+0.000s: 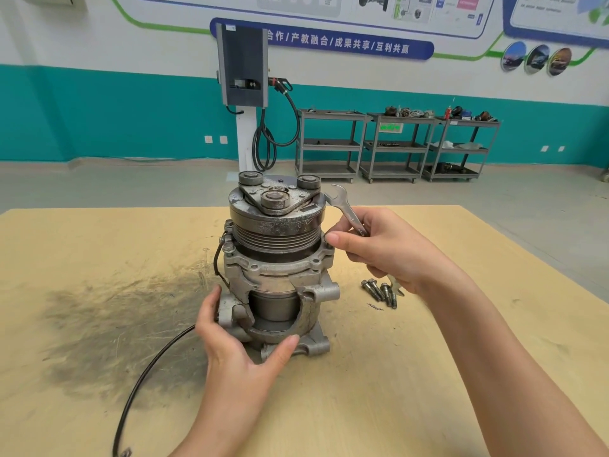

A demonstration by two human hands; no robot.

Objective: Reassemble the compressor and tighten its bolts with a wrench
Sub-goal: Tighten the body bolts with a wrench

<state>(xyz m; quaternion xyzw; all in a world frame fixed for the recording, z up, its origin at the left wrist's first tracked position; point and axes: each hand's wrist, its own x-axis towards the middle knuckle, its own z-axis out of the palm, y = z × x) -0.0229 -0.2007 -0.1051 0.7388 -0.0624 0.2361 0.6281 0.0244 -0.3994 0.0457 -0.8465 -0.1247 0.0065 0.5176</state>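
Plainly, largest thing first.

Worktop (412,374): a tan board with a dark oily smear on its left part; it carries everything the task needs.

Compressor (280,278): stands upright on its end near the middle of the worktop, pulley up. Cast metal with a steel clutch, so it is judged heavy and rigid, and top-heavy with the pulley so high. A cutaway in the housing shows an inner cylinder, and its edges look sharp. The best hold is judged to be low on the body or by the mounting lugs at the base, away from the cutaway and the grooved pulley, which would likely turn under the fingers.

Cable (145,374): a black lead runs from the compressor's left side down across the worktop; limp, no handle.

Left hand (237,344): cups the base of the compressor, thumb along the front lip and fingers round the left side, steadying it.

Right hand (389,249): curled round the wrench shaft, thumb tip touching a flange bolt just under the pulley.

Wrench (346,209): open-ended, smooth steel, stiff, possibly oily; its free jaw points up beside the clutch, not on any bolt.

Bolts (379,291): a few lie loose, right of the compressor; small, hard, prone to roll.
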